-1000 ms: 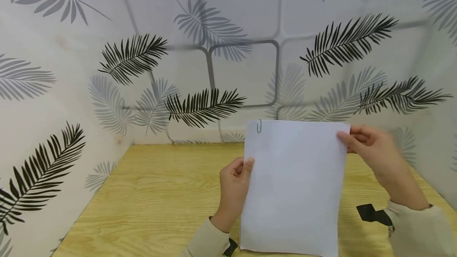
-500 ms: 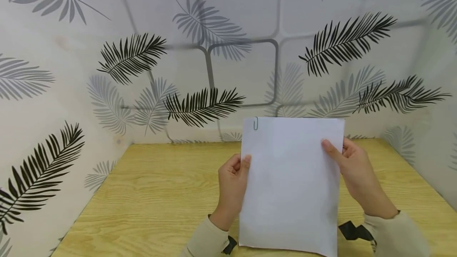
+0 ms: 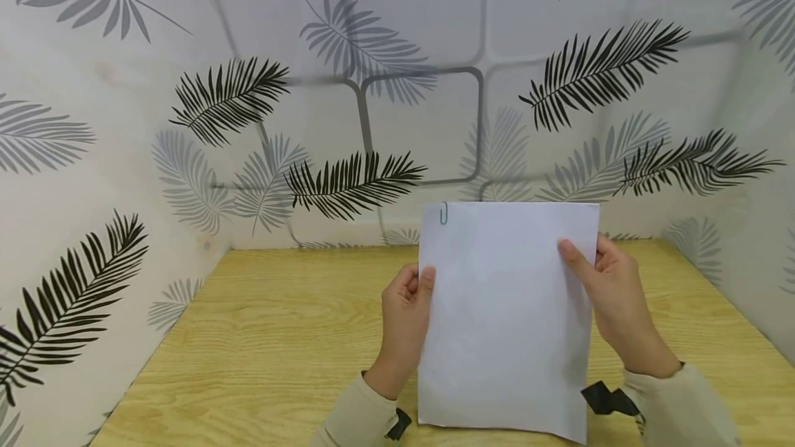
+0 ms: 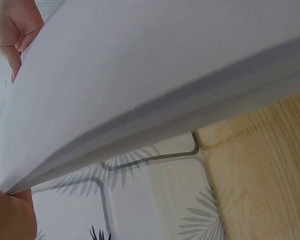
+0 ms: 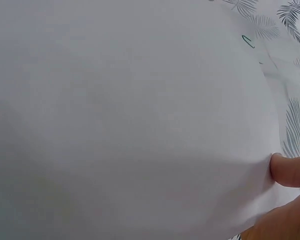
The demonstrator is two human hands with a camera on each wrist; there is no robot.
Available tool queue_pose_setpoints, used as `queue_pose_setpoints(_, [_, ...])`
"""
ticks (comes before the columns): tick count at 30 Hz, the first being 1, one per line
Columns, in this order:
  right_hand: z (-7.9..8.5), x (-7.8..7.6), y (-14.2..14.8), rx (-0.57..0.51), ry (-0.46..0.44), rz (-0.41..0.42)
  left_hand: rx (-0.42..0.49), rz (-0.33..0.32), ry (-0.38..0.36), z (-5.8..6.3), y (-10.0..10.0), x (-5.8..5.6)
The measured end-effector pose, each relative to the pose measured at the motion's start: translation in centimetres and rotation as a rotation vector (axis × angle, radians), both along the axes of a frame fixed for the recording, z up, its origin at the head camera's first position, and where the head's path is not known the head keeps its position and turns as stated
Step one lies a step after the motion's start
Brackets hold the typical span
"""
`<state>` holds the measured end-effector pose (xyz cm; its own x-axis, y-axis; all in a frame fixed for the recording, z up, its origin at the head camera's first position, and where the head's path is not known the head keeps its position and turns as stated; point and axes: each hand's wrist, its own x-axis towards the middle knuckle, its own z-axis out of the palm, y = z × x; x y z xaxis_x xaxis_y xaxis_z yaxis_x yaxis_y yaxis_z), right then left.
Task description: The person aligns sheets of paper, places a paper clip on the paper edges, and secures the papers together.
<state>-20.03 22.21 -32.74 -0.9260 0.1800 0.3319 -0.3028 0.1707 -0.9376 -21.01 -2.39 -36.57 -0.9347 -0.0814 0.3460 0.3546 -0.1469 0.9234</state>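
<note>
A stack of blank white paper (image 3: 503, 323) is held up above the table, its face toward the head camera. Near its top left corner sits a green paper clip (image 3: 444, 213), which also shows small in the right wrist view (image 5: 248, 41). My left hand (image 3: 405, 319) pinches the left edge, thumb in front and fingers behind. On the right edge, below the top corner, my right hand (image 3: 617, 302) grips the paper with its thumb on the front; its other fingers are mostly hidden behind. Layered sheet edges of the paper (image 4: 155, 115) show in the left wrist view.
Below lies a yellow wood-grain table (image 3: 267, 336). Behind and at the sides stand pale walls (image 3: 422, 130) covered with a leaf pattern. Dark straps (image 3: 611, 400) hang at the beige sleeves (image 3: 677, 405).
My right hand has slid down from the top right corner to lower on the right edge and grips there. The paper has shifted slightly left and up; my left hand keeps its hold.
</note>
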Motion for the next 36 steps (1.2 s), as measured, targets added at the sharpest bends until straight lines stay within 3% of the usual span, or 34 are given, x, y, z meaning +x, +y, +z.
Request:
queue_pose_setpoints(6, [0.1, 0.0, -0.1, -0.01, -0.025, -0.023, 0.044, 0.036, -0.028, 0.0, -0.3, -0.2])
queue_pose_setpoints(12, [0.3, -0.2, -0.7, -0.027, -0.021, -0.036, -0.005, 0.055, -0.063, -0.1, -1.1, -0.4])
queue_pose_setpoints(25, [0.9, -1.7, -2.5, 0.003, -0.069, -0.048, -0.086, -0.089, -0.185, -1.3, -3.5, -0.1])
queue_pose_setpoints(31, [1.0, -2.2, -3.1, 0.044, -0.09, -0.108, -0.2, -0.11, -0.165, -2.0, -3.8, 0.0])
queue_pose_setpoints(36, [0.9, -2.9, -3.4, 0.038, -0.09, -0.117, -0.188, -0.132, -0.149, -2.3, -4.0, 0.3])
